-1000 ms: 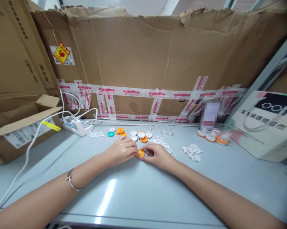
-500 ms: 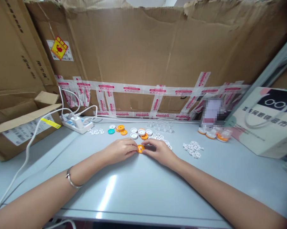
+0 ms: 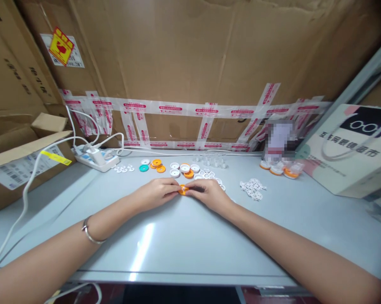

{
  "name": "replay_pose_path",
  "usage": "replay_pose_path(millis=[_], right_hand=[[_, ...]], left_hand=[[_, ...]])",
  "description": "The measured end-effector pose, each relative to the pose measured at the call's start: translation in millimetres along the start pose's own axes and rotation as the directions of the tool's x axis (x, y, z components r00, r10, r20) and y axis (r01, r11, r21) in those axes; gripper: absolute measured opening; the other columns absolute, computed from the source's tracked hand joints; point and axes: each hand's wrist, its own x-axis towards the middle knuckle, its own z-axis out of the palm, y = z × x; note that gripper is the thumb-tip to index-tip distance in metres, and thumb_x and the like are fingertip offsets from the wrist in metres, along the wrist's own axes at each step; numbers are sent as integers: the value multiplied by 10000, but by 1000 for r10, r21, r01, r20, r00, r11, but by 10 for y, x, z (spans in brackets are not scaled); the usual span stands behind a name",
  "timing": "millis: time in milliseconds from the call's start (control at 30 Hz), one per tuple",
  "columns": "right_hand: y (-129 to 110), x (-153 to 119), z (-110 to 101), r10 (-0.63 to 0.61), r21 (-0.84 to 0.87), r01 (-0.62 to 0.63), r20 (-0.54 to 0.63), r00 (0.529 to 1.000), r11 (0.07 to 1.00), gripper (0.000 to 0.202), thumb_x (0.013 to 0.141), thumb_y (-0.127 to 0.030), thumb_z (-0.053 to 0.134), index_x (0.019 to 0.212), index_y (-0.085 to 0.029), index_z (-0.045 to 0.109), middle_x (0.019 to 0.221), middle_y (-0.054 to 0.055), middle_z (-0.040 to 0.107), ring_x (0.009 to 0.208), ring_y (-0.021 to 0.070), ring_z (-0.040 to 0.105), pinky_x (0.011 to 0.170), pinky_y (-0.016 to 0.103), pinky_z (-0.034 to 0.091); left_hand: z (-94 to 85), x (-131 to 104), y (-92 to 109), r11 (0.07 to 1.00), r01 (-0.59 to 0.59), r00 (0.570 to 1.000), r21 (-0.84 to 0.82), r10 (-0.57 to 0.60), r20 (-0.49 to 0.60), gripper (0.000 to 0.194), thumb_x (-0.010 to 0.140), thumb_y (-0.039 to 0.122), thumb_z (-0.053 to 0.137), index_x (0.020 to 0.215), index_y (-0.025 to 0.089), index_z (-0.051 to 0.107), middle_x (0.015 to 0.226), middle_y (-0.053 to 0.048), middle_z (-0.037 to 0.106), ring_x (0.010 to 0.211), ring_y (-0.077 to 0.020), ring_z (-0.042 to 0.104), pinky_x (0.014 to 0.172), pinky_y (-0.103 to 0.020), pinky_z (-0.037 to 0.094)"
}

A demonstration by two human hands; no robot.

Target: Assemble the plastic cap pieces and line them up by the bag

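Observation:
An orange round plastic cap (image 3: 183, 190) is pinched between my two hands at the middle of the table, with something small and white at its centre. My left hand (image 3: 160, 192) grips its left edge with closed fingers. The thumb and fingers of my right hand (image 3: 209, 193) close on its right edge. Just beyond lie white rings (image 3: 174, 173) and orange ones (image 3: 189, 174). Farther left are orange discs (image 3: 160, 169) and a green disc (image 3: 144, 168). Small white ring parts (image 3: 206, 173) lie behind my right hand, partly hidden by it.
White small parts (image 3: 253, 188) lie in a pile at the right, clear plastic pieces (image 3: 211, 160) at the back. Orange-based clear assemblies (image 3: 276, 168) stand near a paper bag (image 3: 351, 156). A power strip (image 3: 104, 164) with cables and an open carton (image 3: 25, 164) occupy the left.
The view has tilted down slightly, so things appear higher in the picture. Both hands still grip the orange cap, which now looks more tilted.

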Motion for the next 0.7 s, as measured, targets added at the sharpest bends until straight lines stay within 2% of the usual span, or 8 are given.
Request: replay_pose_path(millis=[233,700], right_hand=[[20,1,8,-55,-51,54,-13,998,997,136,780,-247,615,872,-221,712,881,21,720,812,170,655,764,271,487],[16,2,21,-227,-284,224,22,974,932,155,826,-242,572,907,-208,699,899,35,719,838,180,653,767,289,502]], left_hand=[[18,-7,-9,999,-24,1000,22,25,-14,271,895,191,405,1055,169,622,989,-77,637,870,-144,607,800,-230,476],[22,-8,-11,999,-25,1000,22,25,14,283,895,180,404,1085,166,613,986,-87,620,877,-149,594,809,-248,478]])
